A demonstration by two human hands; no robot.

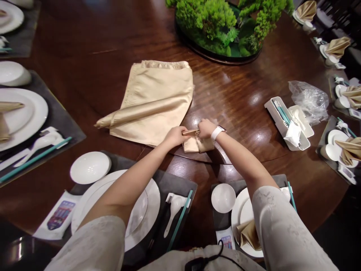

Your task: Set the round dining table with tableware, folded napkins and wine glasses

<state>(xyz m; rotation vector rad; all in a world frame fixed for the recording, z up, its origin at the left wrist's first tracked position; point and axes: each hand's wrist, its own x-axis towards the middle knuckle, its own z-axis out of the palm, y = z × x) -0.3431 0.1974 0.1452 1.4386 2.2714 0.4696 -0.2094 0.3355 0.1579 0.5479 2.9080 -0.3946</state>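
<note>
Pretty glossy setup here: a satin napkin in champagne gold is laid out on a polished dark wood table, with one corner rolled into a tight tube. A smaller folded bundle of similar cloth is held just past its near edge, gripped by the left hand and right hand, both curled nearly shut around its narrow top fold. Off to the right, a white plastic caddy is loaded with teal chopsticks, beside a crumpled clear bag. White ceramic plates and bowls are set out on dark mats.
</note>
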